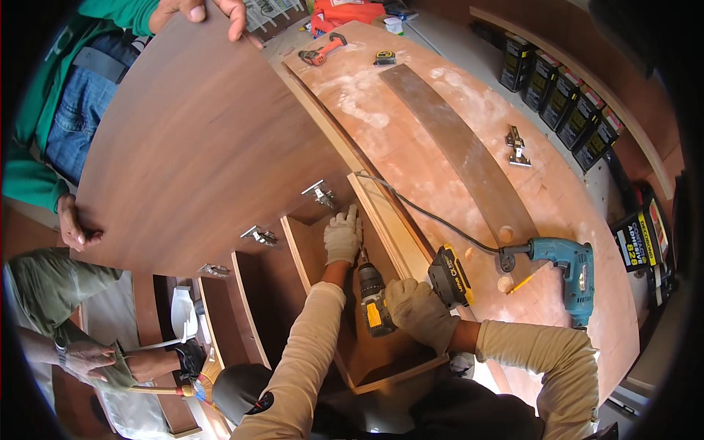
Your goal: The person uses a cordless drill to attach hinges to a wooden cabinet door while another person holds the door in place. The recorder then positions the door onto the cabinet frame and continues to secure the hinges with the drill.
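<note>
My gloved right hand [422, 315] is wrapped round the grip of a yellow-and-black cordless drill [372, 293], whose battery [449, 277] sticks out past the hand. The drill's bit points away from me, toward my gloved left hand [342, 235]. That hand has its fingers stretched out against the inside of an open wooden cabinet [312, 257], close beside the bit; its thumb is hidden. A large brown wooden panel [213, 139] leans above the cabinet, carrying metal hinges, one [319, 193] just left of my left hand. Another person's hands [77, 224] hold the panel at its edges.
To the right, a wooden work surface [440, 95] carries a corded teal drill [572, 275], a pencil [522, 283], a loose hinge [517, 147], a tape measure [384, 57] and a red power tool [323, 50]. Several black cans [561, 95] stand beyond. Another person sits near a broom [205, 385].
</note>
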Tool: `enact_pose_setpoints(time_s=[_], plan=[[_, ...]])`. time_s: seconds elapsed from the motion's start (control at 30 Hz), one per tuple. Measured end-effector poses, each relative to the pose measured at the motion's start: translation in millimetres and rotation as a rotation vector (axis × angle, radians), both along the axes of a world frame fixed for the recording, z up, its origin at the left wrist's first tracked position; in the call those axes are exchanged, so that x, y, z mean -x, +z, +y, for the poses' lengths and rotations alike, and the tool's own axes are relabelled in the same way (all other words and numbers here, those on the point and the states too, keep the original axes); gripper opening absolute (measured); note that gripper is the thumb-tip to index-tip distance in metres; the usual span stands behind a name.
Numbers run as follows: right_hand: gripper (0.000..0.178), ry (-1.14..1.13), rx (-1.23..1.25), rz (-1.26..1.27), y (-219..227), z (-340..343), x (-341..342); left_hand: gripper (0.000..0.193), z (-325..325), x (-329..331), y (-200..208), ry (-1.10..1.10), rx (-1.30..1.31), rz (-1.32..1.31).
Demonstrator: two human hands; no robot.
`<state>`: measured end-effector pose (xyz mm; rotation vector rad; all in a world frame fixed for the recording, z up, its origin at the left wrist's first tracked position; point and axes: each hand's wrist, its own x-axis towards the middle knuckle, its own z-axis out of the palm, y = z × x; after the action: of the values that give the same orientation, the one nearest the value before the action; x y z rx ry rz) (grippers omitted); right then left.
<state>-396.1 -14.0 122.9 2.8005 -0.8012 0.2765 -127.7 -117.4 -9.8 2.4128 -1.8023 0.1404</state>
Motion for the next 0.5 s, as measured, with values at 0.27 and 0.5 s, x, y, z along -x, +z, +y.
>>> enact_pose_setpoints(time_s=[0.27,0.5], plan=[[0.012,0.037,-0.063,-0.060,-4.2,-1.9,2.0,0.058,-26.2,6.5,7.3,0.000,-0.216,-0.079],[0.011,0.000,-0.026,0.007,1.5,1.7,1.7,0.046,29.1,-0.6,-11.5,0.193,0.053,0.205]])
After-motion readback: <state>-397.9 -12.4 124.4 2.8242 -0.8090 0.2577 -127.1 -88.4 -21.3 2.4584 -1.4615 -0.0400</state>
